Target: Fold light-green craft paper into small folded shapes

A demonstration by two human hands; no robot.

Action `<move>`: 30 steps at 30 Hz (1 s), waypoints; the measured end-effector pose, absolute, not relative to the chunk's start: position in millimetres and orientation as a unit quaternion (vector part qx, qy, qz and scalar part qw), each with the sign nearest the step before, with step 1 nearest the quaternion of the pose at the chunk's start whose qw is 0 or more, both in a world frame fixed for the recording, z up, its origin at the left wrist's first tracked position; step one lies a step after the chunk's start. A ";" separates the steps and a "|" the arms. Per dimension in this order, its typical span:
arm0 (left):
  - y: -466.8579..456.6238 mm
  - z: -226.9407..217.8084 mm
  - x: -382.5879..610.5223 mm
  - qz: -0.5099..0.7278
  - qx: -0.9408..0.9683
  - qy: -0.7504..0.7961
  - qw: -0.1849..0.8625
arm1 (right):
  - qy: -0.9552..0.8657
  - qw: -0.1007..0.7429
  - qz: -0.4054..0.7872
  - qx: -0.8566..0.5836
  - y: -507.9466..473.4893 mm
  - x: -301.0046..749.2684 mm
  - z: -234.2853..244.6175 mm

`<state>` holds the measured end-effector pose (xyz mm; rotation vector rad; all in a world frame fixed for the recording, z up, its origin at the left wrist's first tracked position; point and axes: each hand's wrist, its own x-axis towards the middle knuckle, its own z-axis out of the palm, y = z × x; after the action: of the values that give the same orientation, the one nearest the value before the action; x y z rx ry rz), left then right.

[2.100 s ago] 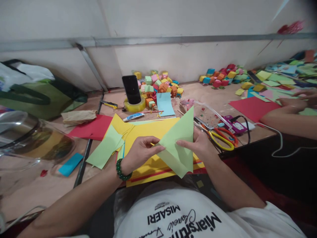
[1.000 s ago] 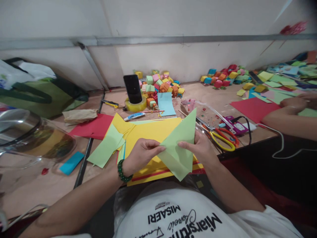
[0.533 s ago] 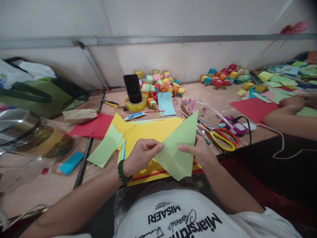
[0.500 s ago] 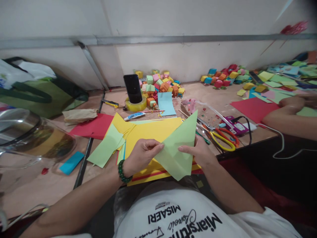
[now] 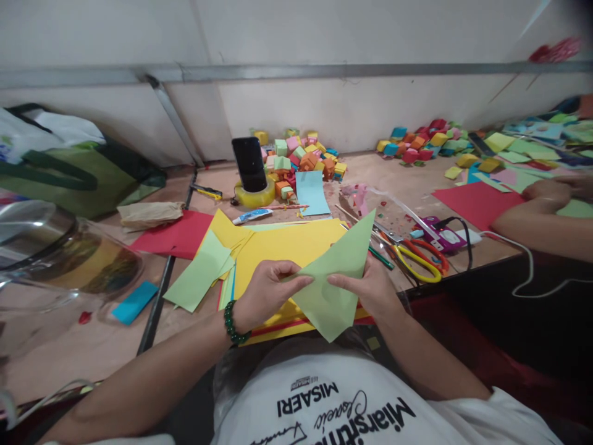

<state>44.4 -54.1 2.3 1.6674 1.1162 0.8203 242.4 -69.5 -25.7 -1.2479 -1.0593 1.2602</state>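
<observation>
A light green sheet of paper [image 5: 332, 296], bent at an angle, is held up between both hands above the table's front edge. My left hand [image 5: 271, 290] pinches its left edge between thumb and fingers. On the right side my right hand [image 5: 370, 287] grips it, thumb on the near face and fingers behind, hidden by the paper. Beneath lies a stack of yellow sheets [image 5: 282, 244], with red and other colours showing at its edges. Another light green piece of paper [image 5: 201, 272] rests left of the stack.
Behind stand a phone [image 5: 250, 164] on a yellow tape roll [image 5: 254, 194] and a pile of folded paper cubes [image 5: 308, 162]. Scissors [image 5: 417, 259] lie at right, near a purple device [image 5: 442, 235]. A glass teapot [image 5: 92, 259] stands left. Another person's arm [image 5: 546, 225] reaches in at right.
The green paper has tilted slightly, its top corner shifting right. My thumbs have come closer together on it.
</observation>
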 end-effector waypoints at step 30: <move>-61.2 19.1 41.9 0.344 0.720 0.445 0.406 | -0.440 0.545 0.547 -0.457 -54.1 246.8 -15.1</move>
<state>41.9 -61.2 19.1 1.8166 1.1237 0.8677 246.8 -54.1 -15.1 -1.0836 -1.0447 1.2983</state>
